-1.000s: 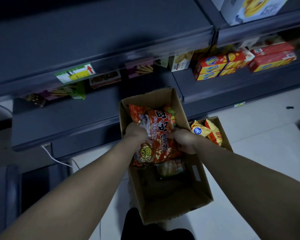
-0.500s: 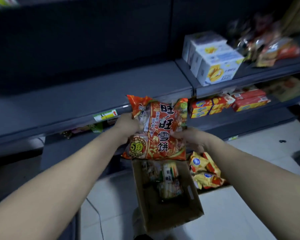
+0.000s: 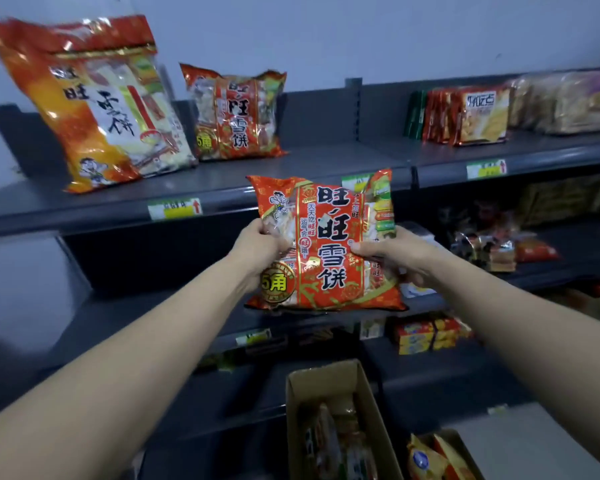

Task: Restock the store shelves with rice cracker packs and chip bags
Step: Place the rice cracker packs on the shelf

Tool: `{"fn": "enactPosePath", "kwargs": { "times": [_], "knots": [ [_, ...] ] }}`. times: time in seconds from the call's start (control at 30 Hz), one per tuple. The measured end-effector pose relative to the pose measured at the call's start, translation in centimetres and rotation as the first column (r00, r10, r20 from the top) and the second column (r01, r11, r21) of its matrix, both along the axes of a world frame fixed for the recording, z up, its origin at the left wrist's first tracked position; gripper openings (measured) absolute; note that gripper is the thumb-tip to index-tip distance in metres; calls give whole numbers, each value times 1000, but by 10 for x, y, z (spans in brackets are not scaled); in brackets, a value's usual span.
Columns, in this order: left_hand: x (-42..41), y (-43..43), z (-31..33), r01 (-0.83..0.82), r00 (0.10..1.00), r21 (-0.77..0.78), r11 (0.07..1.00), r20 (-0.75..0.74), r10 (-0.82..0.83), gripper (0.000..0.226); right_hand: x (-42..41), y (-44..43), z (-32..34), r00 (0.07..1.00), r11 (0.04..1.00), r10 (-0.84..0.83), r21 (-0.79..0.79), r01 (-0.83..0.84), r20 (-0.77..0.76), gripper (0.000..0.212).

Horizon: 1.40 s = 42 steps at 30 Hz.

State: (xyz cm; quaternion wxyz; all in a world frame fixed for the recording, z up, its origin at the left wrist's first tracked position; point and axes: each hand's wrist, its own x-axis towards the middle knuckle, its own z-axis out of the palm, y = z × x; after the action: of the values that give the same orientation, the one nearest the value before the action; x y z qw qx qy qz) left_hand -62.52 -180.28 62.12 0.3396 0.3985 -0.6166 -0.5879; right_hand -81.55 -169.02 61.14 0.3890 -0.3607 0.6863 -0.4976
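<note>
Here, grey store shelves (image 3: 291,178) line a pale wall; left hand (image 3: 257,247) and right hand (image 3: 395,254) grasp an upright red rice cracker pack (image 3: 326,240).

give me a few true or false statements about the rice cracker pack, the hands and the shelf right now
1. Both the left hand and the right hand grip the red rice cracker pack. True.
2. The held pack already rests on the top shelf. False: it is in the air, in front of and below that shelf's edge.
3. Two rice cracker packs stand on the top shelf, a large one and a smaller one. True.
4. The cardboard box below is empty. False: packs still lie inside.
</note>
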Motion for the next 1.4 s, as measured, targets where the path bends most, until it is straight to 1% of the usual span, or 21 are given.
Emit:
{"fn": "enactPosePath", "kwargs": {
  "times": [0.03,0.13,0.2,0.23,0.3,0.37,0.4,0.5,0.63,0.67,0.73,0.77,0.83,0.9,0.93,1.03,1.13,1.27,1.4],
  "knots": [
    [1,0,10,1,999,-7,1000,-33,-1,28,2,-2,11,1000,999,-15,-30,15,-13,51],
    [5,-6,37,20,997,-48,999,-70,-23,36,8,-15,42,997,987,-73,-148,69,-17,56],
    [11,-16,55,2,999,-81,997,-54,-7,59,13,-27,60,995,972,-101,-213,98,-4,63],
    [14,-24,62,-14,999,-111,994,-31,10,66,17,-35,68,995,961,-101,-260,98,4,67],
    [20,-39,79,-27,999,-166,986,-35,22,68,23,-56,86,991,938,-132,-324,121,-12,81],
    [25,-52,99,-54,995,-198,979,-96,36,70,22,-88,99,984,913,-167,-387,128,-68,95],
    [27,-62,108,-73,992,-221,972,-115,48,73,20,-107,105,979,901,-181,-417,124,-99,96],
    [33,-101,127,-154,985,-313,937,-120,122,81,25,-158,125,961,874,-220,-473,117,-170,89],
    [41,-156,135,-220,975,-396,892,-58,215,82,36,-221,140,951,880,-220,-465,98,-216,88],
    [43,-170,133,-228,971,-409,884,-36,235,82,38,-237,139,953,886,-210,-455,90,-220,82],
    [46,-197,124,-255,960,-420,871,1,281,79,40,-268,131,952,905,-194,-419,80,-236,64],
    [47,-210,118,-272,951,-422,865,19,308,78,40,-284,124,950,916,-186,-393,77,-249,59],
    [48,-234,107,-290,936,-417,862,66,347,75,35,-316,104,950,937,-164,-343,66,-267,63],
    [48,-253,96,-290,926,-415,863,105,362,70,29,-344,86,953,941,-159,-331,67,-258,70],
    [47,-260,94,-292,924,-416,861,109,366,67,29,-351,83,955,939,-163,-337,73,-246,70],
    [44,-278,92,-311,907,-451,837,124,403,68,39,-354,89,953,934,-185,-345,94,-240,72],
    [42,-288,92,-321,904,-470,822,107,415,73,42,-357,92,949,935,-192,-340,101,-248,77],
    [41,-289,89,-360,885,-464,810,106,454,73,42,-357,89,907,947,-219,-302,109,-360,77],
    [40,-285,89,-434,820,-444,784,166,548,68,44,-344,89,881,958,-246,-242,156,-405,70]
  ]
}}
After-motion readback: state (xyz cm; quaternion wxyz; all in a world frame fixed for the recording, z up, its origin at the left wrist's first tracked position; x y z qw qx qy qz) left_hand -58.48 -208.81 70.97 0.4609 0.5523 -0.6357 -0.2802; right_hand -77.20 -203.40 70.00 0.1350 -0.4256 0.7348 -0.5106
